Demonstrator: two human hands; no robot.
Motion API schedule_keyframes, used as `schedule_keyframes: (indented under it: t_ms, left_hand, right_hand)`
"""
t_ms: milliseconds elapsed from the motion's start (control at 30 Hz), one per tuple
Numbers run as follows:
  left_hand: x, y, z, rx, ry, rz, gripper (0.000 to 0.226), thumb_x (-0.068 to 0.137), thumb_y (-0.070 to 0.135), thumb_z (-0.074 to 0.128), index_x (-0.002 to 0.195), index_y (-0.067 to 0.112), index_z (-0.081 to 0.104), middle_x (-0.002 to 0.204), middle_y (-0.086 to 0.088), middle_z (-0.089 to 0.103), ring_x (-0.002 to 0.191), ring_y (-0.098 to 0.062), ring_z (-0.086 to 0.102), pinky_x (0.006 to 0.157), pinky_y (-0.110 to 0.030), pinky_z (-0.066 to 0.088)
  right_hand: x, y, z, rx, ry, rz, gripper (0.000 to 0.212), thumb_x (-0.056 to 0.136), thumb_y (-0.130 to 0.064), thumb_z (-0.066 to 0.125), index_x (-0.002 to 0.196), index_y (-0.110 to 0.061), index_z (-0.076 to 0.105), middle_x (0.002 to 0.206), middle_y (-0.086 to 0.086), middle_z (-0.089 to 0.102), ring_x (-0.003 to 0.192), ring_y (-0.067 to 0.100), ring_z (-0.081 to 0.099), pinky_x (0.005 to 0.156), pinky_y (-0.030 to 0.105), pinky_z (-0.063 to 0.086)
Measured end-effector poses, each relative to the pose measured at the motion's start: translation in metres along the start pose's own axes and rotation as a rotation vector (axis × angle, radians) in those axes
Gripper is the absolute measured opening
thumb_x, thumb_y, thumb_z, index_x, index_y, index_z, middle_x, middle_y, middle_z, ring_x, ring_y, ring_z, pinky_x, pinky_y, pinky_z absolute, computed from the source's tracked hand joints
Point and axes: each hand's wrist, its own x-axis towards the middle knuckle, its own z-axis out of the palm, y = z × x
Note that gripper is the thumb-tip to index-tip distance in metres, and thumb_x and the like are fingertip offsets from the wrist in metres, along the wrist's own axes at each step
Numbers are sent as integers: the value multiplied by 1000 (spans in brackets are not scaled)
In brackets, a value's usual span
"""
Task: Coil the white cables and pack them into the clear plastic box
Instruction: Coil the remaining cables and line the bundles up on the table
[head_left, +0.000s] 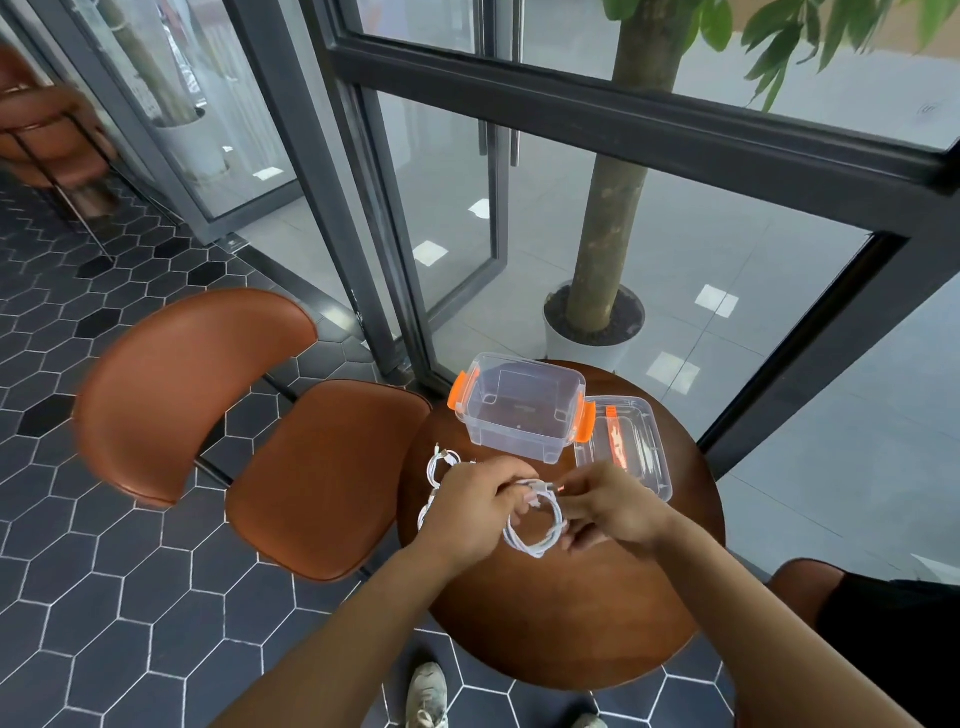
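A white cable (537, 535) hangs in a loose coil between my two hands above the round brown table (571, 623). My left hand (475, 512) grips the coil's upper left part. My right hand (605, 512) pinches its plug end at the top right. Other white cables (440, 462) lie on the table to the left, partly hidden behind my left hand. The clear plastic box (519, 410) with orange latches stands open at the table's far side with nothing in it. Its clear lid (628, 447) lies beside it on the right.
A brown leather chair (208, 415) stands close to the table's left. A potted tree (592, 322) and dark-framed glass doors rise behind the table. Another brown seat (802, 587) is at the right. My shoes show on the hexagon-tiled floor below.
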Motion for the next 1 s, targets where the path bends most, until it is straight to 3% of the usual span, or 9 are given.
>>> schedule_keyframes:
  t_ms: [133,267,433,600,767,900,1000]
  left_hand:
    - [1,2,-7,23,-5,-17,17,96,16,64,106,19,76,70,12,68,64,-5,66,63,-18,53]
    - [-1,1,-8,-218,-69,-133,18,97,10,62,106,15,77,67,1,71,56,-9,67,52,-26,56]
    - [-2,4,-12,-461,-134,-282,19,99,6,58,108,7,75,72,-10,74,58,-17,68,57,-33,58]
    - [-4,5,-9,-440,-130,-293,19,100,7,56,105,11,74,70,-5,73,54,-14,65,54,-29,55]
    - [-8,2,-1,-440,-107,-324,22,100,8,57,100,16,77,71,-6,72,58,-16,66,61,-31,57]
    - [-7,-1,2,-404,-46,-327,20,100,10,58,102,12,78,71,-6,72,59,-16,66,56,-34,58]
    - [-8,-1,4,-356,-12,-330,17,97,11,62,101,18,77,73,-5,76,61,-16,71,58,-38,62]
  right_hand:
    - [-1,6,-2,30,-62,-41,16,93,-20,70,93,-6,79,75,17,70,64,23,66,63,33,58]
    - [1,13,-5,98,-144,-35,29,85,-29,76,101,-5,77,74,13,68,63,18,64,61,29,55]
    - [5,31,4,300,-226,-41,21,86,-20,73,99,-3,74,75,14,62,63,18,60,62,27,52]
    - [9,45,9,399,-260,-58,25,92,-14,70,107,5,68,83,16,57,64,18,57,63,26,48]
    - [7,45,4,391,-281,-21,19,89,-15,71,100,0,72,71,11,58,62,15,53,59,25,47]
    - [7,43,7,521,-229,-26,17,88,-14,71,100,-2,72,73,9,59,63,14,51,58,24,47]
    - [5,40,25,644,-14,-29,12,99,-10,57,100,-3,66,86,13,64,68,17,59,57,25,50]
